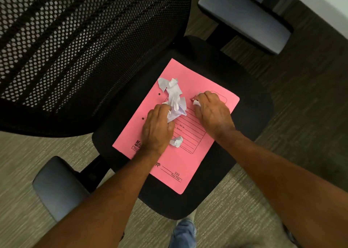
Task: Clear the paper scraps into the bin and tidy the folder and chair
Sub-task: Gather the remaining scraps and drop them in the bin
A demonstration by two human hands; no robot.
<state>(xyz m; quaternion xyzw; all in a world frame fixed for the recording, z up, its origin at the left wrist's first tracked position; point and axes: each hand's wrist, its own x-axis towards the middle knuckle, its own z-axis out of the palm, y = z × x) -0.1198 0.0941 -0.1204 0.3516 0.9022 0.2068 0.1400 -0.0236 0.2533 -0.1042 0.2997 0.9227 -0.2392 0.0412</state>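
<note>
One black mesh office chair (79, 56) on striped carpet (235, 200), one pink folder (190, 159) on its seat, we see our left hand (157, 130) gripping crumpled paper scraps (174, 97), right hand (212, 110) closed on another scrap (196, 102), one loose scrap (176, 141) between.

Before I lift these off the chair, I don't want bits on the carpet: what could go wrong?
1. The loose crumpled scrap beside your left hand lies outside both grips and may slide off if the pink folder tilts.
2. The white scrap pile looks only partly gathered, so pieces could drop.
3. Your right hand covers a scrap; its hold is unclear.
</note>
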